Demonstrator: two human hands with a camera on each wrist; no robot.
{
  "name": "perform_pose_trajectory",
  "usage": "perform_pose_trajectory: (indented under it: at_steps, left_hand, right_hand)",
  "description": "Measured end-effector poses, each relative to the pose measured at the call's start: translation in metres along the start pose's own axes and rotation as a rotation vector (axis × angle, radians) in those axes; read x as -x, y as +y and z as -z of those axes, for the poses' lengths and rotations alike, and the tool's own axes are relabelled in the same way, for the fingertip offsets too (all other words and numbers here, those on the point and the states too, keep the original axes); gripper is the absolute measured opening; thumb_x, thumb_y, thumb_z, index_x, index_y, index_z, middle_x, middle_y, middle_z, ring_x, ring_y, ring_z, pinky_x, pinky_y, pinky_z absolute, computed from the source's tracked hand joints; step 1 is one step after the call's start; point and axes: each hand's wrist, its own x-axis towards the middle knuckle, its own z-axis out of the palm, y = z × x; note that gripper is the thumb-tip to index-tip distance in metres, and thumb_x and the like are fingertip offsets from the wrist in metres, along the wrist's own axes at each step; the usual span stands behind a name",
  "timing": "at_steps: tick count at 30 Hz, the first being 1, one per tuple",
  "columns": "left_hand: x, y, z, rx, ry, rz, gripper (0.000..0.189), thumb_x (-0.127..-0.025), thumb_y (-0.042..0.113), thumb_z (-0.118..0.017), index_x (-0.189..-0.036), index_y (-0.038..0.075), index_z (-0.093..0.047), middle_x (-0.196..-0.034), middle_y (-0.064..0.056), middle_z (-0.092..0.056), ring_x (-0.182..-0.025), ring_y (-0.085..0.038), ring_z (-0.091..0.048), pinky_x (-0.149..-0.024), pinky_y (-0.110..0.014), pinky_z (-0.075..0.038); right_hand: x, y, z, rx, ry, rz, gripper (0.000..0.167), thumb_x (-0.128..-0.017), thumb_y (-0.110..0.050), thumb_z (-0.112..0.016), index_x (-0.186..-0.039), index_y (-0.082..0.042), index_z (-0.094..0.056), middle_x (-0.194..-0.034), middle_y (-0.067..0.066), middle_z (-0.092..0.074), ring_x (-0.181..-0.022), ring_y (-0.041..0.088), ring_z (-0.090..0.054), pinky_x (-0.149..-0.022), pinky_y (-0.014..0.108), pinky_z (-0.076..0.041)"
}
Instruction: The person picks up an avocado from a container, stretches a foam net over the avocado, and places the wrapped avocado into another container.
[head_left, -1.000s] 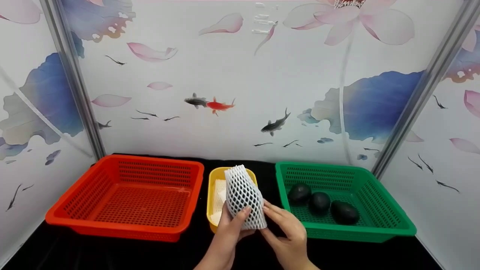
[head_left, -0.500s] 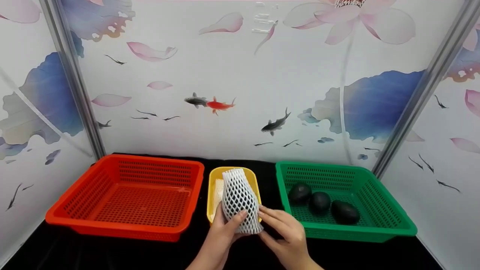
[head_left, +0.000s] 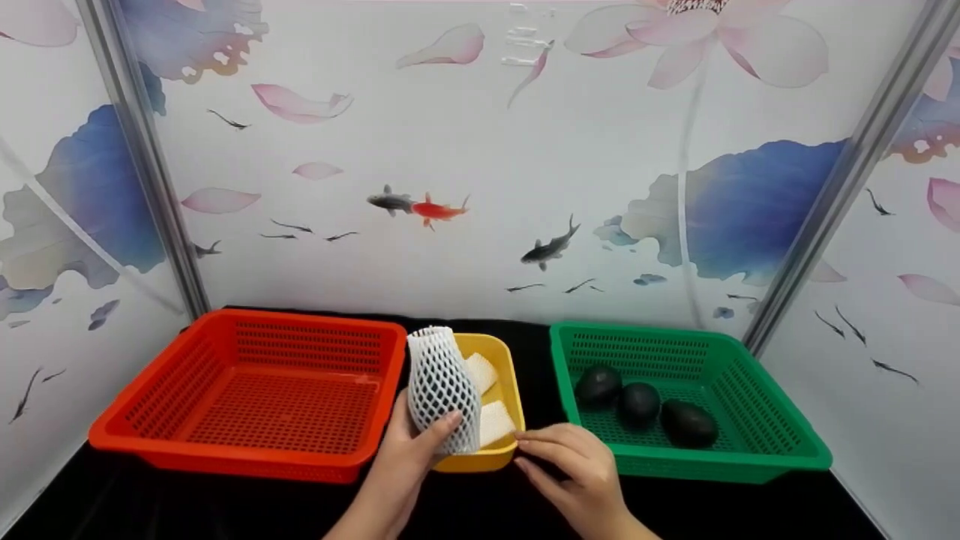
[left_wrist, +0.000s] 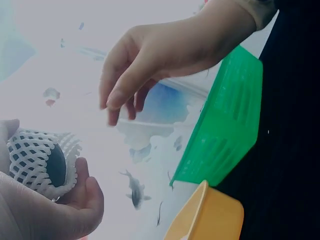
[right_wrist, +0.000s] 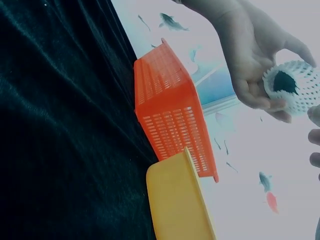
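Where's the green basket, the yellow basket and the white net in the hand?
Green basket [head_left: 720, 466], head view: front wall.
Yellow basket [head_left: 491, 460], head view: front wall.
White net [head_left: 444, 382], head view: its middle.

Left fingers [left_wrist: 94, 200] curled in a grip, right fingers [head_left: 553, 438] loosely bent.

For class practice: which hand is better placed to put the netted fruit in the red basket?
Probably the left hand: nearer the red basket, it grips the netted fruit; the right hand holds nothing.
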Motion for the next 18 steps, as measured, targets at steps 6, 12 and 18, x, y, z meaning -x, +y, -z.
perform_pose_trajectory:
  at_steps: [6,12,18]
  left_hand:
    - [-0.004,0.003,0.012,-0.034,0.047,-0.012,0.087,-0.09,0.022,-0.067,-0.154,0.011,-0.01,-0.147,-0.024,-0.031,-0.123,-0.034,-0.046,-0.097,-0.043,-0.045]
    - [-0.006,0.009,0.023,-0.085,0.111,-0.025,0.083,-0.089,0.022,-0.067,-0.152,0.009,-0.014,-0.141,-0.024,-0.037,-0.119,-0.032,-0.049,-0.092,-0.04,-0.047]
    - [-0.008,0.015,0.038,-0.124,0.187,-0.068,0.075,-0.091,0.022,-0.067,-0.147,0.005,-0.021,-0.137,-0.022,-0.042,-0.118,-0.028,-0.05,-0.094,-0.036,-0.045]
  right_hand:
    - [0.01,0.01,0.006,0.015,-0.013,-0.019,0.024,-0.075,0.002,-0.08,-0.097,-0.006,-0.074,-0.092,0.01,-0.071,-0.077,0.024,-0.066,-0.071,0.031,-0.052]
    - [0.032,0.027,0.016,0.058,-0.036,-0.073,0.035,-0.067,0.006,-0.083,-0.097,-0.009,-0.074,-0.091,0.008,-0.071,-0.078,0.023,-0.066,-0.073,0.028,-0.052]
    - [0.051,0.043,0.03,0.154,-0.057,-0.151,0.043,-0.059,0.008,-0.085,-0.095,-0.013,-0.074,-0.09,0.003,-0.071,-0.077,0.018,-0.066,-0.074,0.023,-0.051]
